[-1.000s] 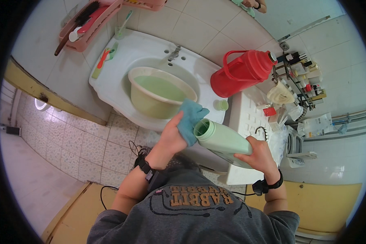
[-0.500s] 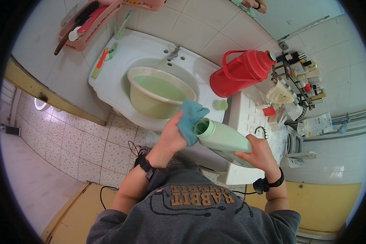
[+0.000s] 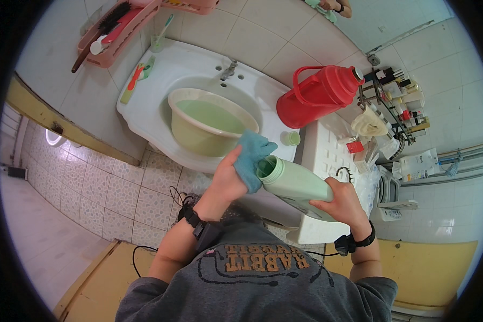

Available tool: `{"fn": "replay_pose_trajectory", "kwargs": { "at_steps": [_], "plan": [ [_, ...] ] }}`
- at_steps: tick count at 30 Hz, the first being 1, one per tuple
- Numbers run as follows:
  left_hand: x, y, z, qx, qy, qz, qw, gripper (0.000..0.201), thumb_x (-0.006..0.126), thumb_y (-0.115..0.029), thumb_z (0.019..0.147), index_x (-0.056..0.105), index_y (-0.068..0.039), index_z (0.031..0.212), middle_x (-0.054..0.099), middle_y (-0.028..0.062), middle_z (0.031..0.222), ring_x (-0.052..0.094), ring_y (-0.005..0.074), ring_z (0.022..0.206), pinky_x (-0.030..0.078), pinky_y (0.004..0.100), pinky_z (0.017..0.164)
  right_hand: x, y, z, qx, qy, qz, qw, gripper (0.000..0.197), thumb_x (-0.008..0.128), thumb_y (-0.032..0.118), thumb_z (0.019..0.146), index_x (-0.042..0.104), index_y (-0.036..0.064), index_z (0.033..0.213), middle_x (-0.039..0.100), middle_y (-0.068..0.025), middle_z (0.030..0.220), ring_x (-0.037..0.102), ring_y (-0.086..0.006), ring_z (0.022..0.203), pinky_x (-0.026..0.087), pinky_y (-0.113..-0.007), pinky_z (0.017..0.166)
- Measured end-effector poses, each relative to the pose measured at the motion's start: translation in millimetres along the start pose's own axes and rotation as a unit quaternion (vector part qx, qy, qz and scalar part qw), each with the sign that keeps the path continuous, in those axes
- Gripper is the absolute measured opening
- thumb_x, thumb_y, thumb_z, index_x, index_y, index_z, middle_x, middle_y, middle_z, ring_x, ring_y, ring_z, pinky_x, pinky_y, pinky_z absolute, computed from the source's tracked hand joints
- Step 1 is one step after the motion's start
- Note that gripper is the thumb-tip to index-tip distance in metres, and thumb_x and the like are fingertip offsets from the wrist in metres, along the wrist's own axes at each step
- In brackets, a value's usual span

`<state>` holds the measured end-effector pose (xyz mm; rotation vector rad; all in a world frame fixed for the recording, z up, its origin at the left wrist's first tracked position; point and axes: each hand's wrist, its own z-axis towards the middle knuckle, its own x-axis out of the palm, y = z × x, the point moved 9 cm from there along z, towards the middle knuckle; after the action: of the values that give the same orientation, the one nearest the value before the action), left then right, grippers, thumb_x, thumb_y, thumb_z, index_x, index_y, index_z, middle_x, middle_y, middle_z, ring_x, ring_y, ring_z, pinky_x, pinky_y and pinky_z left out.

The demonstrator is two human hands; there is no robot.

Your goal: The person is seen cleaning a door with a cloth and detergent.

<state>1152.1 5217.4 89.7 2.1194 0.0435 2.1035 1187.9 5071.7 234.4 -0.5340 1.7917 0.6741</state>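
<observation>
A bunched blue cloth [image 3: 248,160] is gripped in my left hand [image 3: 228,180], held right at the mouth of a pale green plastic bottle [image 3: 298,185]. My right hand [image 3: 344,201] is wrapped round the lower part of that bottle, which lies tilted with its uncapped neck toward the cloth. Just beyond the neck, a small green cap [image 3: 291,138] rests on the sink's right rim. A cream basin [image 3: 198,137] of greenish water sits in the white sink [image 3: 155,75], beyond my left hand.
A red thermos flask [image 3: 322,96] stands at the sink's right, beside a white ridged washboard counter [image 3: 327,153]. An orange and green brush [image 3: 136,78] lies on the left rim. The tap [image 3: 229,70] is at the back. A pink basket [image 3: 112,51] hangs at upper left.
</observation>
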Motion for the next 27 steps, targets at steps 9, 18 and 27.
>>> {"fn": "replay_pose_trajectory", "kwargs": {
  "at_steps": [9, 18, 27],
  "plan": [
    [4.7, 1.9, -0.2, -0.001, 0.006, -0.001, 1.0, 0.046, 0.036, -0.028, 0.092, 0.036, -0.001, 0.129, 0.044, 0.0143, 0.13, 0.046, 0.0264, 0.113, 0.034, 0.0377, 0.098, -2.2, -0.1, -1.7, -0.001, -0.003, 0.002, 1.0, 0.043, 0.071, 0.038, 0.068, 0.052, -0.0002, 0.076, 0.057, -0.0199, 0.063, 0.057, -0.0374, 0.059, 0.046, -0.04, 0.052],
    [0.6, 2.5, 0.3, -0.002, -0.004, -0.003, 1.0, 0.045, 0.036, -0.029, 0.092, 0.038, -0.002, 0.128, 0.045, 0.0125, 0.129, 0.047, 0.0264, 0.114, 0.033, 0.0395, 0.099, -0.9, -0.4, -1.2, 0.001, 0.001, 0.004, 1.0, 0.044, 0.071, 0.037, 0.068, 0.051, -0.0007, 0.076, 0.056, -0.0203, 0.063, 0.057, -0.0378, 0.06, 0.045, -0.041, 0.053],
    [1.4, 2.7, -0.3, -0.001, -0.005, -0.005, 1.0, 0.045, 0.036, -0.029, 0.092, 0.038, -0.002, 0.128, 0.045, 0.0129, 0.129, 0.046, 0.0261, 0.114, 0.033, 0.0393, 0.099, -0.9, 0.2, -1.0, 0.002, 0.004, -0.007, 1.0, 0.043, 0.072, 0.036, 0.067, 0.051, -0.0007, 0.075, 0.056, -0.0206, 0.063, 0.057, -0.0381, 0.06, 0.045, -0.041, 0.053]
  ]
}}
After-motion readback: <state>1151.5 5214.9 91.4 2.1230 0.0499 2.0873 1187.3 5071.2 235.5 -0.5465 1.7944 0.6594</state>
